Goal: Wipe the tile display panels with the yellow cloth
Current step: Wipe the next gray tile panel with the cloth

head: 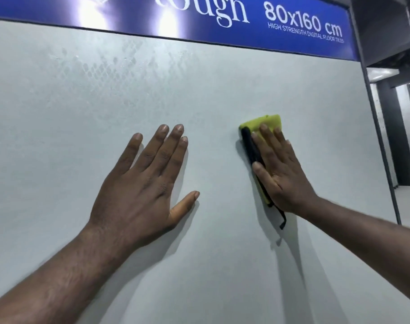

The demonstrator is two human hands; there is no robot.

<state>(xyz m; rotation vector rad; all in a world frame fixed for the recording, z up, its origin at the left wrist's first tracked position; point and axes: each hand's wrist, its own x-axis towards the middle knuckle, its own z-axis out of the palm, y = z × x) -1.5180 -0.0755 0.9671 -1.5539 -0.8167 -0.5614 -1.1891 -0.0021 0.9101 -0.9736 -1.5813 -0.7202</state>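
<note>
A large pale grey tile display panel [199, 85] fills the head view, upright in front of me. My right hand [281, 169] presses the folded yellow cloth [270, 121] flat against the panel, right of centre; the cloth has a black edge and a thin black strap hanging below the palm. My left hand [148, 181] lies flat on the panel to the left, fingers spread, holding nothing. A faint diamond-pattern smear shows on the panel's upper part.
A blue sign band [293, 26] reading "80x160 cm" runs across the top of the panel. A dark metal frame post [379, 141] marks the panel's right edge, with a dim aisle and dark pillar [400, 136] beyond it.
</note>
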